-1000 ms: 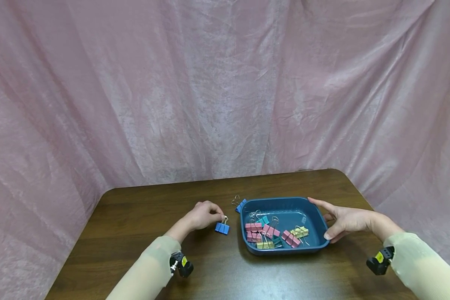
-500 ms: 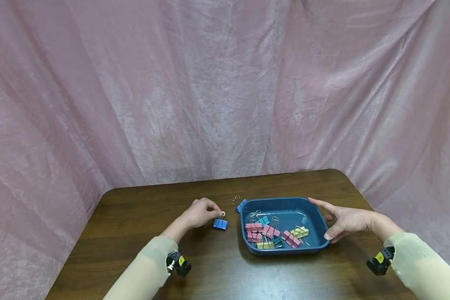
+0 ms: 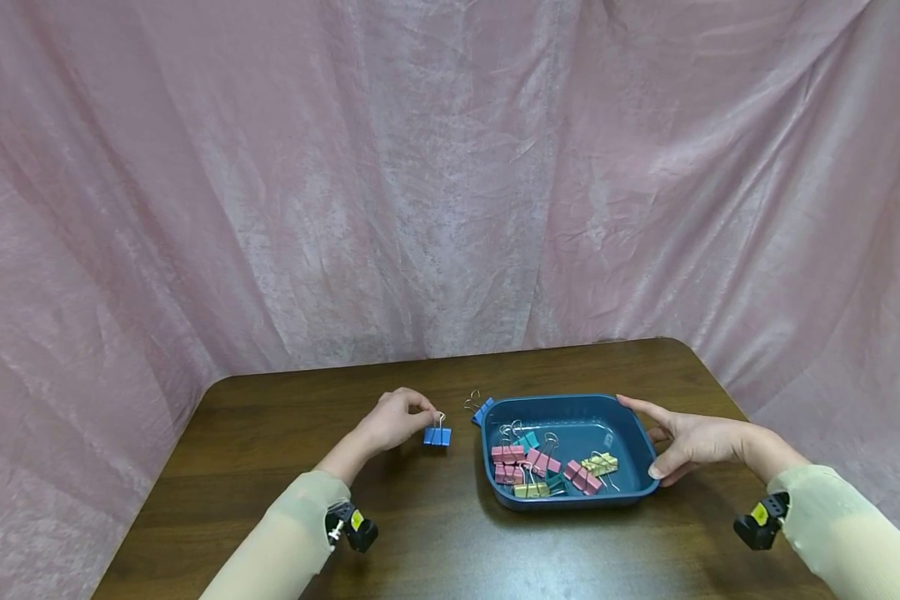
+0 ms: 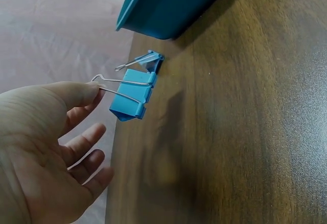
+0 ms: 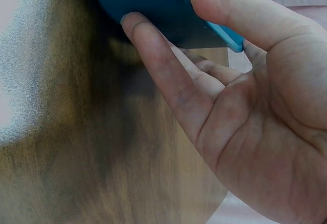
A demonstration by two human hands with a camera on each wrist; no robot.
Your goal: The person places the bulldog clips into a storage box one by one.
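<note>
A blue binder clip (image 3: 437, 437) hangs by its wire handle from my left hand (image 3: 396, 419), pinched between thumb and forefinger. In the left wrist view this binder clip (image 4: 132, 94) is off the table, and the other fingers of the left hand (image 4: 48, 132) are spread loosely. A second blue binder clip (image 3: 483, 412) lies on the table against the tray's far left corner. My right hand (image 3: 693, 448) grips the right end of the dark blue tray (image 3: 570, 502). In the right wrist view the thumb of the right hand (image 5: 245, 91) lies on the rim, with fingertips against the outer wall.
Inside the tray are several binder clips: pink (image 3: 582, 477), yellow (image 3: 599, 464) and teal (image 3: 527, 440), mostly toward its left. The brown wooden table (image 3: 285, 433) ends at a rounded far edge, with a pink curtain (image 3: 450, 183) hanging behind it.
My left hand has moved up and slightly left in the head view, carrying the blue binder clip with it. The right hand and the tray have stayed in place.
</note>
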